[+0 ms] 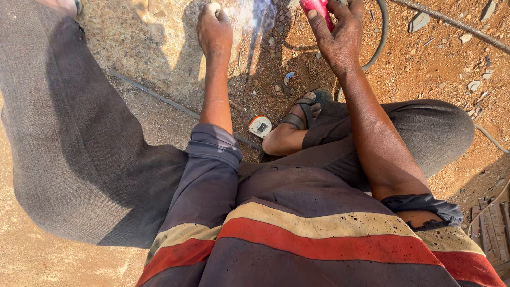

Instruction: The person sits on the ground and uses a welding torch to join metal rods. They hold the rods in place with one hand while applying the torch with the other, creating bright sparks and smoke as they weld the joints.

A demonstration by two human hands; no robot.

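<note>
A: We're looking straight down at a person crouched over red dirt. The left hand (214, 29) is curled into a fist, knuckles up, pressing something small against the pale stone slab (133, 32); what's inside the fist we can't tell.

B: And the right hand (340, 34) is wrapped tight around a red handle (317, 9) at the top edge, fingers closed on it. Between the two hands we've got a bright glare and a wisp of smoke (260, 18).

A: That's our worry. We judge those bare hands sit very near the glare, so a spark or a slip could burn the fist.

B: We'd add the sandalled foot (300, 117), toes exposed just below. The black cable (380, 37) loops behind the right wrist and could snag. A small tape measure (260, 126) lies beside the foot.
</note>
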